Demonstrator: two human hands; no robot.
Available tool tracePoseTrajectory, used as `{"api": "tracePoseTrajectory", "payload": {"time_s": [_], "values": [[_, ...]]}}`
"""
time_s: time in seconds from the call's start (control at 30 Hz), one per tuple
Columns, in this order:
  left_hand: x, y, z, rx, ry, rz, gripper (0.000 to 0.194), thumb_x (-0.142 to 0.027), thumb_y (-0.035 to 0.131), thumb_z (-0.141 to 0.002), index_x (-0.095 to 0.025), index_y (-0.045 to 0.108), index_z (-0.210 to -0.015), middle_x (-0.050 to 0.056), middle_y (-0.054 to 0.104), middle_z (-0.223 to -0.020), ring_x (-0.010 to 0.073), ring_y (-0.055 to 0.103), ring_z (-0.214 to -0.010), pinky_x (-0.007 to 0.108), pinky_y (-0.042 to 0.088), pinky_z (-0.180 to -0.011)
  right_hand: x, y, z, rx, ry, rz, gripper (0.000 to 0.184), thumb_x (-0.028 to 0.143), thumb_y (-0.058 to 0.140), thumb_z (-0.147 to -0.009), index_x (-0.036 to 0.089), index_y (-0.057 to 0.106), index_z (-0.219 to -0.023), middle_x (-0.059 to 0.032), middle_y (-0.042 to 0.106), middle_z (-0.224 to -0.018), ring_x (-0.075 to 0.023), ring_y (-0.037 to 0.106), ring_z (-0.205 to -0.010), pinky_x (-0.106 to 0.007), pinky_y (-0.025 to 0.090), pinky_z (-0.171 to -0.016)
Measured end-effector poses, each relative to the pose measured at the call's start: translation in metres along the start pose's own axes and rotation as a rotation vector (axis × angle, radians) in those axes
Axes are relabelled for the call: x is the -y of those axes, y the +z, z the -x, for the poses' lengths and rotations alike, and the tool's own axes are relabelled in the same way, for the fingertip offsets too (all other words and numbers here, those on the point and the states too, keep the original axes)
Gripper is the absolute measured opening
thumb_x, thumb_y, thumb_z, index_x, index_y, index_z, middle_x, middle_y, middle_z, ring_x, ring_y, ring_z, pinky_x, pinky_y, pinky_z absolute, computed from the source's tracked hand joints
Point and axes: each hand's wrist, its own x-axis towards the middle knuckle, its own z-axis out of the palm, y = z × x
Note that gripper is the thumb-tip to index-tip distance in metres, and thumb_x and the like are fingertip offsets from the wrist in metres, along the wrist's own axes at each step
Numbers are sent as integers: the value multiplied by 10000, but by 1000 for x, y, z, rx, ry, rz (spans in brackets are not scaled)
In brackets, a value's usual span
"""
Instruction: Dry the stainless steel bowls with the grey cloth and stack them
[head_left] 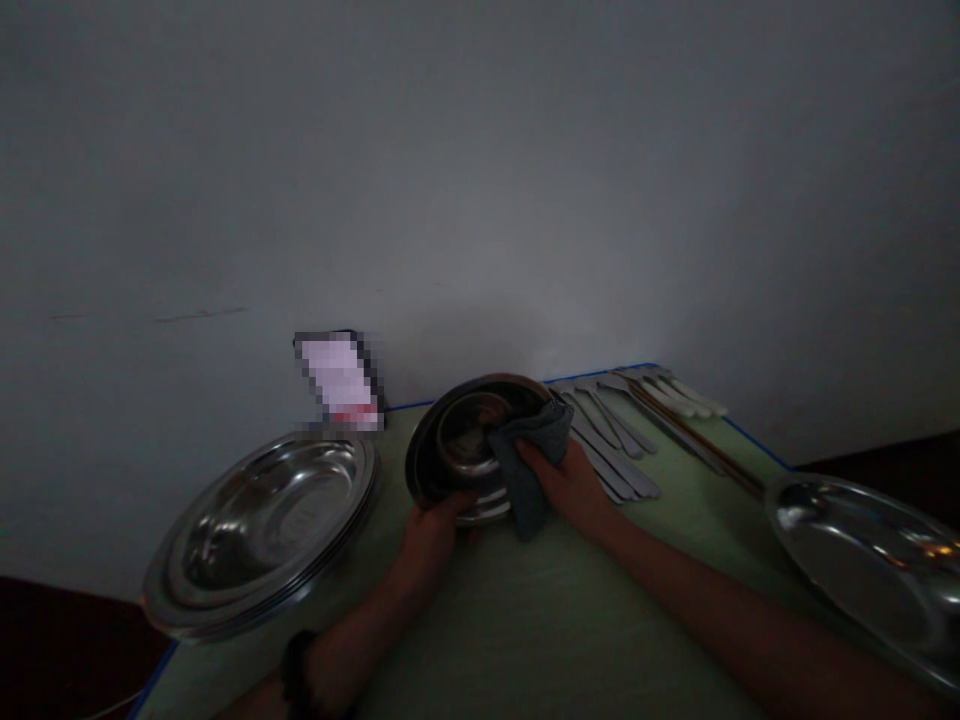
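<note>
A shiny metal bowl (469, 440) with a wide rim is held up in front of me, tilted so that its inside faces me. My left hand (435, 535) grips its near lower rim, the thumb lying over the edge and the other fingers mostly hidden beneath. At the bowl's right side, my right hand (562, 480) is closed on a dark grey-green cloth (525, 490). That cloth lies against the right rim, and part of it hangs down below the hand. Whether the bowl touches the table cannot be made out.
A stack of oval metal dishes (262, 520) stands at the left. A phone (341, 375) leans on the wall (480, 200) behind it. Several forks, knives and spoons (619, 420), with chopsticks (697, 435), lie back right. Another oval metal dish (847, 570) sits at the right of the green-covered table (510, 640).
</note>
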Motion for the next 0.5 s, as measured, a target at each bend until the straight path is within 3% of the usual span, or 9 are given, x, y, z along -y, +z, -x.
{"api": "tracePoseTrajectory", "payload": {"time_s": [0.17,0.5], "values": [[-4,3,3,8,-71,68,95,-233,644,-545,-192,591,-478,-23,548,-427,128,476,-433,247,356,-456,0,0,0,5,8,-1,273,423,570,-823,218,675,-972,-71,723,-1013,-253,652,-1003,-433,481,-927],[-7,3,5,-10,-87,55,62,-209,653,-559,-186,628,-506,-17,594,-479,123,501,-465,240,376,-473,1,-1,0,22,6,-10,238,407,560,-825,220,673,-919,-65,722,-1007,-240,652,-1000,-407,485,-912]]}}
